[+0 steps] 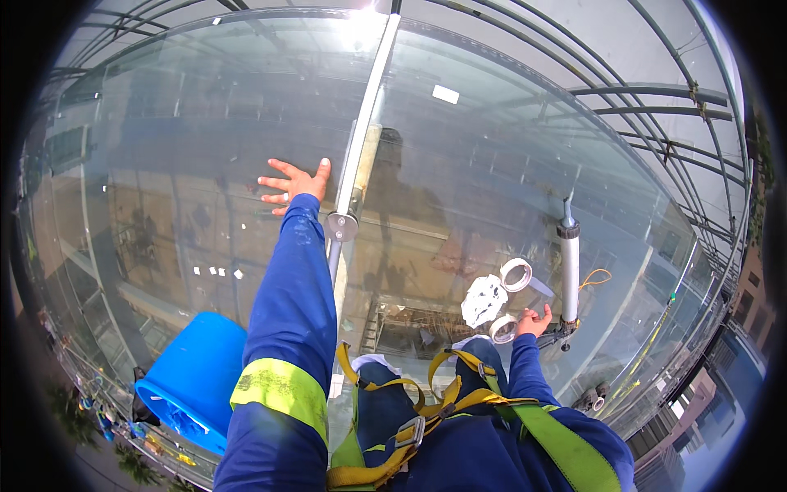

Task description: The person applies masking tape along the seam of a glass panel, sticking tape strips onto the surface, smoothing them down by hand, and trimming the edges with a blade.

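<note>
Plainly, left hand splayed on glass; right hand half-spread.

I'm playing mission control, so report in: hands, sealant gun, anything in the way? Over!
Left hand spread over glass. Right hand, grip unclear, beside sealant gun lying on glass. Tape rolls, crumpled white wad close by.

No legible txt/nos.; poss. too small
</note>
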A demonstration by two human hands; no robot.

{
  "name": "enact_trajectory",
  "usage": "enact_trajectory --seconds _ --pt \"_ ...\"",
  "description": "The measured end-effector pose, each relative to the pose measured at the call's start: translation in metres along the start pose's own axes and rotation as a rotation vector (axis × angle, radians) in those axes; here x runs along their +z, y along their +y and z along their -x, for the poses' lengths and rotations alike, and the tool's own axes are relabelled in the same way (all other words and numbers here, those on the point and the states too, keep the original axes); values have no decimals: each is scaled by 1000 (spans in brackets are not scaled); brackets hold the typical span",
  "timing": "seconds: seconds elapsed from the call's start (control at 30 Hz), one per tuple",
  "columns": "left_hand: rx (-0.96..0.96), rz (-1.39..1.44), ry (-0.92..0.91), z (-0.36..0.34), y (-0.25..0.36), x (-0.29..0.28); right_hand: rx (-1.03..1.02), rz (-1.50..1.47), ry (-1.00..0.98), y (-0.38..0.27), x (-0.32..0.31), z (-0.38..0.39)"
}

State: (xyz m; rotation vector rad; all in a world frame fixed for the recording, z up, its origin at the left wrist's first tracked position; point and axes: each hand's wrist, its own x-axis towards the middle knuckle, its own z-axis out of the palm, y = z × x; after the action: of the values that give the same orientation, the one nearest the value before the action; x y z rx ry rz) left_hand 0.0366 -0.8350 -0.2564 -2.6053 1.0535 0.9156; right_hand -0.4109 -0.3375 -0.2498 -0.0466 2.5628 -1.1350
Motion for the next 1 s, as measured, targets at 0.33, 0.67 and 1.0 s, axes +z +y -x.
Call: enact_trajectory --seconds 0.33,0.67,1.0 --pt "-115 79 523 -23 78 -22 359 -291 -579 -227 50 42" --pt "-131 37 489 -31 88 -14 69 -262 -814 -440 397 28" --pt "-131 15 527 -35 89 -10 -339 -65 -613 -481 560 53"
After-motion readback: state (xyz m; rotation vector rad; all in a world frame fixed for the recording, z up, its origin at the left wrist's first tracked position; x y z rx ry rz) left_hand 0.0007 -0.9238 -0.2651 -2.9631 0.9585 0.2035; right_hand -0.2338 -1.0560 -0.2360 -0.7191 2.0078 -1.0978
